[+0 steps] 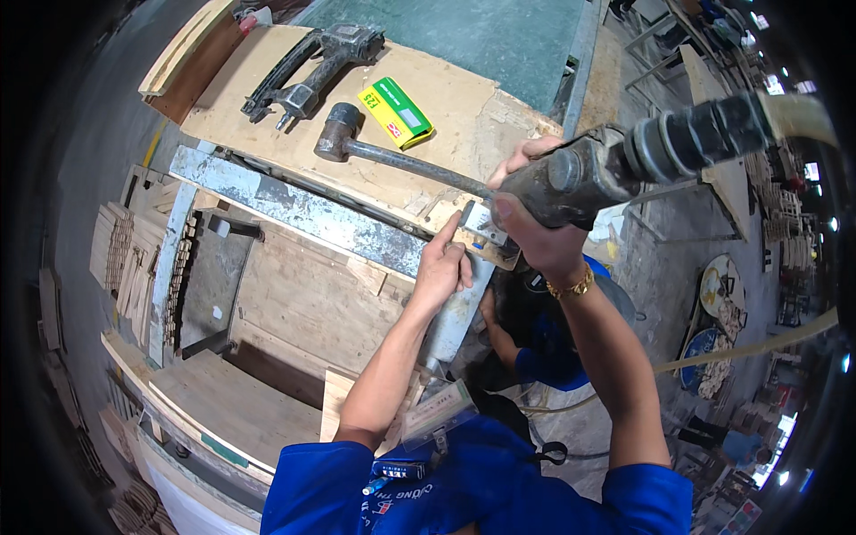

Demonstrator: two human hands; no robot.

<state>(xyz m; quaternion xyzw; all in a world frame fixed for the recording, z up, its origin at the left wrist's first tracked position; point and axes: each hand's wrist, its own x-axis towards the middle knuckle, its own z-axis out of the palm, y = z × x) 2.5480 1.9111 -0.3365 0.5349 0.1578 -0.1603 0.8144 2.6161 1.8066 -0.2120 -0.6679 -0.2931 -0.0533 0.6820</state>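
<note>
My right hand [544, 236] is wrapped round a dark hand-held power tool [571, 178] with a ribbed black collar and pale hose at its rear. The tool's metal end sits over a small pale wooden piece [443, 214] at the bench corner. My left hand [440, 270] is beside that end, index finger stretched against it and the other fingers curled; what they grip, if anything, is hidden. A hammer [335, 134] lies on the bench top, its dark handle reaching toward the tool. Behind it are a green and yellow box [397, 111] and a nail gun [314, 76].
A scuffed metal rail [294, 201] runs along the bench's near edge. Another person's blue sleeve [553, 367] shows low beside the bench, close to my right forearm. A pale hose [758, 348] crosses at right. Stacked wooden strips [125, 245] stand at left.
</note>
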